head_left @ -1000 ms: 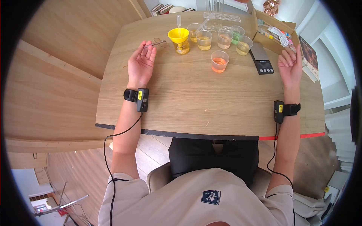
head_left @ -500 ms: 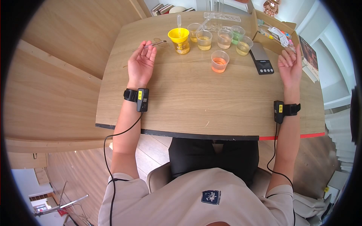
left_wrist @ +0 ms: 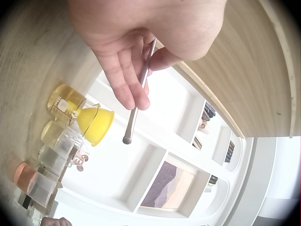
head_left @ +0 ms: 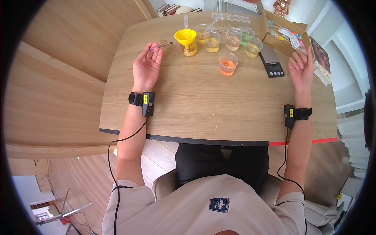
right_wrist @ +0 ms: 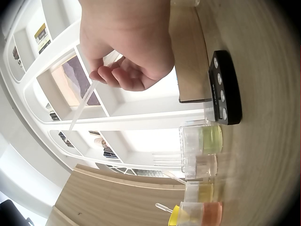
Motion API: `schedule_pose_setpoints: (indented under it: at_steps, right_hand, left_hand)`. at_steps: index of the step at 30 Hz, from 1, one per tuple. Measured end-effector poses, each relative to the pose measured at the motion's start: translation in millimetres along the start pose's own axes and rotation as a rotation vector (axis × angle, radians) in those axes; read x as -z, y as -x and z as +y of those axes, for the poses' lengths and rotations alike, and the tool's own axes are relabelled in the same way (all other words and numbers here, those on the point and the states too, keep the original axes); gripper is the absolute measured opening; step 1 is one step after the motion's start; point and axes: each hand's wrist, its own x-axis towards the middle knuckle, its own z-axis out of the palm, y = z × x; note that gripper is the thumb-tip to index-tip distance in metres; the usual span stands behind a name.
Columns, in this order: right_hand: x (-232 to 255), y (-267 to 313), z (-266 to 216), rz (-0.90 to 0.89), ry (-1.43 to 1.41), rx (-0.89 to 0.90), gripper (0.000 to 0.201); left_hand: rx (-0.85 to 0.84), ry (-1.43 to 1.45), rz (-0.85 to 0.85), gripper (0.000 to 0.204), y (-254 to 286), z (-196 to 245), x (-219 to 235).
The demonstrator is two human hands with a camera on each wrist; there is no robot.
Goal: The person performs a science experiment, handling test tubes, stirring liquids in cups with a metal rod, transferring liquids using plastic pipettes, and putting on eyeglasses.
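Note:
My left hand point(head_left: 147, 66) is raised at the left of the table, palm up, and pinches a slim brush point(left_wrist: 134, 117) with a short dark bristle tip. To its right, a yellow funnel point(head_left: 182, 36) sits in a beaker point(head_left: 189, 50) of yellow liquid, a dropper point(head_left: 186, 21) standing in it. At the far right my right hand point(head_left: 300, 69) holds a thin translucent plastic pipette point(right_wrist: 83, 106) between thumb and fingers, its upper part hidden by the hand. Nearest to that hand lies a black digital scale point(head_left: 273, 66).
A clear cup of orange liquid point(head_left: 228, 66) stands ahead of several cups with yellowish, pinkish and green liquids. Behind them is a clear test tube rack point(head_left: 237, 18). An open cardboard box point(head_left: 277, 41) and a book point(head_left: 321, 56) occupy the back right.

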Motion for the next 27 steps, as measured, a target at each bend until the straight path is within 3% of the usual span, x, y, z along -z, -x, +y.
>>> schedule_pose_setpoints:
  at_steps: [27]
  right_hand:
    - [-1.1, 0.3, -0.3, 0.001, -0.014, -0.007, 0.031]
  left_hand:
    - [-0.004, -0.010, -0.001, 0.021, 1.7, -0.3, -2.8]
